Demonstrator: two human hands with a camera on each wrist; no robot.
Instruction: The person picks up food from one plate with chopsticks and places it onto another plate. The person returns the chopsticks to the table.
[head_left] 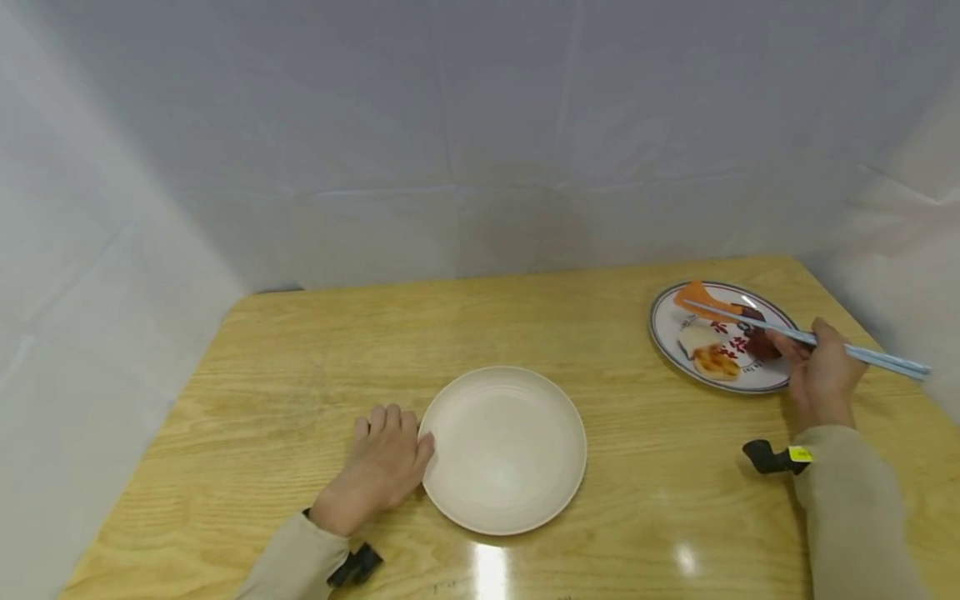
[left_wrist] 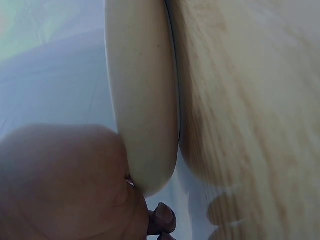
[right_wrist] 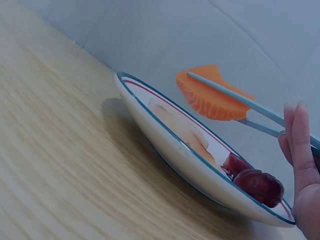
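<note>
Blue chopsticks [head_left: 862, 350] are gripped in my right hand [head_left: 825, 379] at the right. Between their tips they hold an orange slice with pale lines, like salmon [right_wrist: 212, 95], raised above the patterned plate [head_left: 663, 337]. A white piece [head_left: 697, 337], a browned yellowish piece [head_left: 716, 364] and dark red pieces [right_wrist: 257, 186] lie on that plate. My left hand [head_left: 382, 458] holds the left rim of a plain cream plate [head_left: 502, 450], its thumb over the edge. That plate lies flat on the table with nothing on it.
The light wooden table [head_left: 315, 358] carries both plates, the patterned one near its back right corner. Pale sheeting [head_left: 450, 167] hangs behind the table and at both sides. Black wrist mounts [head_left: 772, 458] are worn at both sleeves.
</note>
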